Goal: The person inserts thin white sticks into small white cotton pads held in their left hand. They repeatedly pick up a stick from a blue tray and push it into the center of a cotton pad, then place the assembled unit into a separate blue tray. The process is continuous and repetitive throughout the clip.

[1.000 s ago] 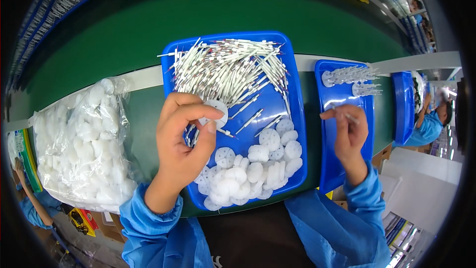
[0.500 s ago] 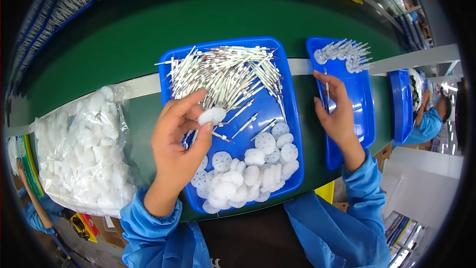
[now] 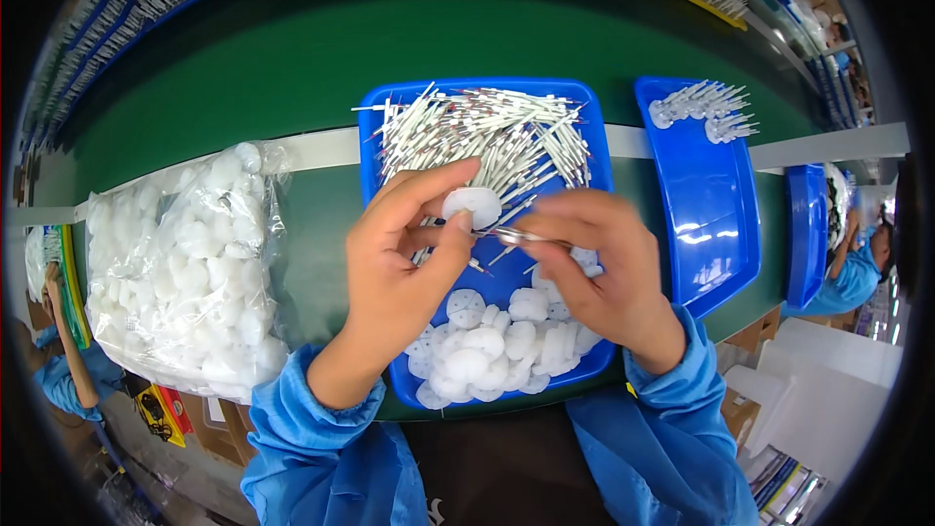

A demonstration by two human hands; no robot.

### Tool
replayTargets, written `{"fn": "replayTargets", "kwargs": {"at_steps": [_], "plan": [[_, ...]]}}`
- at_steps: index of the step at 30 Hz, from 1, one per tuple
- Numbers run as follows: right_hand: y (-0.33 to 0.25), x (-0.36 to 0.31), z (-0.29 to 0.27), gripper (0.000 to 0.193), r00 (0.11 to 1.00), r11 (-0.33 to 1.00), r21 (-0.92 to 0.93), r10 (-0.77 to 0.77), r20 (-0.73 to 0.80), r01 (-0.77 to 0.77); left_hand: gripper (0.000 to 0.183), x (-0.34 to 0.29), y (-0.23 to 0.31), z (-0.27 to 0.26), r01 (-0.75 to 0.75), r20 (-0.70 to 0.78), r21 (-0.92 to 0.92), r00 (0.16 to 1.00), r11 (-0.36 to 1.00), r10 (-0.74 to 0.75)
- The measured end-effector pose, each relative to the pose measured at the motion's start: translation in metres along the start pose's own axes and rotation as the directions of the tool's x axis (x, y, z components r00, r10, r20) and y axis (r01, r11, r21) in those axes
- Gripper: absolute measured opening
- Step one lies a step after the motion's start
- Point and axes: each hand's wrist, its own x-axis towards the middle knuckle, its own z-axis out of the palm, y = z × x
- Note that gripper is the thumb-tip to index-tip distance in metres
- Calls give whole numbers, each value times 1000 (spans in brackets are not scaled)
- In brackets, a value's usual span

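Blue sleeves (image 3: 312, 424) frame the near edge of a green table (image 3: 438, 29); just beyond, white discs (image 3: 487, 351) lie heaped in the near half of a blue tray (image 3: 602, 151), ctr. Over the tray's mid-section, the L hand (image 3: 394, 258) & R hand (image 3: 618, 268) meet, close but w/ a small gap btwn them. R fingers (image 3: 557, 227) are closed in a pinch on a slim silvery piece (image 3: 513, 235); motion blur hides its exact kind. Its long axis runs approx. L-R, thin end pointing L, toward the near side of a single white disc (image 3: 472, 206); can't tell if the two touch. L fingers (image 3: 453, 171) grip that disc, thumb on its near edge, index extended just past its far edge, other fingertips partly hidden. The disc sits tilted, broad face up & toward the wearer, longer visible axis L-R. To the L, a clear bag (image 3: 180, 282) bulges w/ more white pcs. To the R, a second blue tray (image 3: 714, 244) carries, at its far end, discs w/ pins (image 3: 726, 127) pointing R. Far half of the ctr. tray: loose white pins (image 3: 487, 127), piled at mixed angles, one poking over the far L rim. Far R, a yellow tray (image 3: 716, 0) of similar pins.
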Motion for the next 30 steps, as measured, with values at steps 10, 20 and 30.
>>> {"fn": "replayTargets", "kwargs": {"at_steps": [10, 20, 30], "plan": [[16, 12, 14, 21, 996, 977, -208, -67, -66, 52, 38, -3, -6, -7, -89, -51, 47, 995, 995, 91], [20, 10, 13, 22, 989, 942, -300, -150, 16, 147, 37, -1, -14, -13, -147, -36, 162, 987, 976, 155], [18, 6, 11, 19, 1000, 981, -192, -5, -24, 0, 33, -2, -12, -9, -189, 52, 295, 982, 936, 182]]}}
